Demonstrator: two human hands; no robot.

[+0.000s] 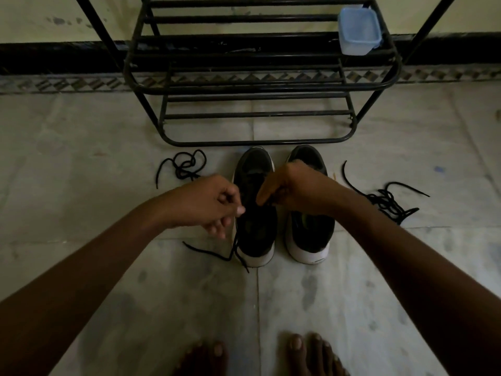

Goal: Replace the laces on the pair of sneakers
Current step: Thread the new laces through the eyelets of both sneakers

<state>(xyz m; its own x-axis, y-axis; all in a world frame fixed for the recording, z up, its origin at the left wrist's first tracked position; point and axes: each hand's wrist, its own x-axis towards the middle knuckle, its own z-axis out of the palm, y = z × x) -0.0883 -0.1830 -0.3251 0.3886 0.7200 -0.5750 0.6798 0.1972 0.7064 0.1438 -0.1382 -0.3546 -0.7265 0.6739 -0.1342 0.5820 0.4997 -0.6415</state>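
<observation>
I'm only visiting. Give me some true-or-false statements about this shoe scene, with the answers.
1. The left hand and right hand are both at the left sneaker. True.
2. The left hand pinches a lace that trails to the floor. True.
3. The right sneaker lies on its side. False: it stands upright beside the other.
4. The blue tub sits on the floor. False: it is on the rack.
5. The person wears socks. False: the feet are bare.
6. Loose laces lie on the floor either side of the sneakers. True.
</observation>
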